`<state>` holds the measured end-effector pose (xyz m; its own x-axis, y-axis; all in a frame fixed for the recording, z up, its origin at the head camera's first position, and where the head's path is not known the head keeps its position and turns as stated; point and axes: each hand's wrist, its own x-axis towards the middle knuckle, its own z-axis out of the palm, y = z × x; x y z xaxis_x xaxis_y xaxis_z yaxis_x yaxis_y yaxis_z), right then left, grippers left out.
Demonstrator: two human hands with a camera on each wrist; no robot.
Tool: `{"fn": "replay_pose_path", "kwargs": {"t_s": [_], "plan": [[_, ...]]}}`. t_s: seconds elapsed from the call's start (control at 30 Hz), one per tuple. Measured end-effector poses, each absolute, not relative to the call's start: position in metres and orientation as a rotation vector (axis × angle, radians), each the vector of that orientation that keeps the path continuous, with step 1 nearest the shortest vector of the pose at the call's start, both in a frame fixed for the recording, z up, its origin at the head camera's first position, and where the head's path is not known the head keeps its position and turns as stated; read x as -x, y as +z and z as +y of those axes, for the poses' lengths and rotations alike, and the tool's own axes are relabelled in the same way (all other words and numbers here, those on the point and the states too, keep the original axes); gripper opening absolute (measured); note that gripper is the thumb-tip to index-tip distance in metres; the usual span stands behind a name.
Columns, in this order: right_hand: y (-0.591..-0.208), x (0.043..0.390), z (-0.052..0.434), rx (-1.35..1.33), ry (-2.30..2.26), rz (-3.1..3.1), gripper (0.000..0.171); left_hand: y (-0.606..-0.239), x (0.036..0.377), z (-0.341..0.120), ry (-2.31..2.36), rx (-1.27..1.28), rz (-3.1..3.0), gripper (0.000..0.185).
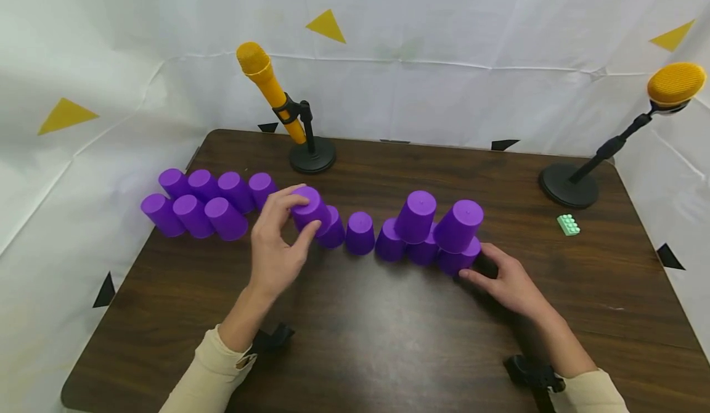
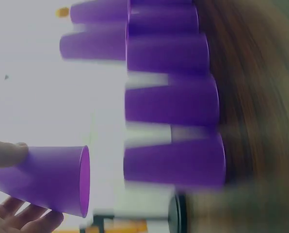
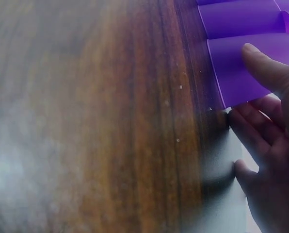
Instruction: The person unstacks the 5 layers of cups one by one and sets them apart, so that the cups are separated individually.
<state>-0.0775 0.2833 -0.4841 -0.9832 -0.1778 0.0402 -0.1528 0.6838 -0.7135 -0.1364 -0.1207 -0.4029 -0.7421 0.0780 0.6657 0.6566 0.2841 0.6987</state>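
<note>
Purple cups stand upside down on a dark wooden table (image 1: 355,339). My left hand (image 1: 277,240) grips one purple cup (image 1: 309,208) by its base and holds it lifted above the row; in the left wrist view this cup (image 2: 47,179) hangs clear of the table. A row of cups (image 1: 360,233) runs rightward to a small stack with two cups (image 1: 438,219) on an upper tier. My right hand (image 1: 507,280) rests on the table, fingers touching the rightmost bottom cup (image 1: 459,260), seen close in the right wrist view as the cup (image 3: 241,68).
A group of several purple cups (image 1: 202,203) stands at the table's left rear. Two yellow microphones on black stands sit at the back centre (image 1: 277,98) and the right (image 1: 616,148). A small green brick (image 1: 568,224) lies at the right. White sheeting surrounds the table.
</note>
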Motion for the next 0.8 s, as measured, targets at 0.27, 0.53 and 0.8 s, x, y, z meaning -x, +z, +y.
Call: {"fn": "replay_pose_path", "kwargs": {"t_s": [0.27, 0.53, 0.8], "plan": [[-0.482, 0.078, 0.284, 0.261, -1.192, 2.835, 0.060, -0.427, 0.150, -0.187, -1.244, 0.275, -2.297, 0.040], [-0.481, 0.077, 0.283, 0.240, -1.182, 2.833, 0.059, -0.455, 0.164, -0.206, -1.132, 0.137, -2.410, 0.039], [-0.482, 0.076, 0.283, 0.237, -1.184, 2.835, 0.059, -0.464, 0.173, -0.209, -1.058, 0.122, -2.433, 0.039]]}}
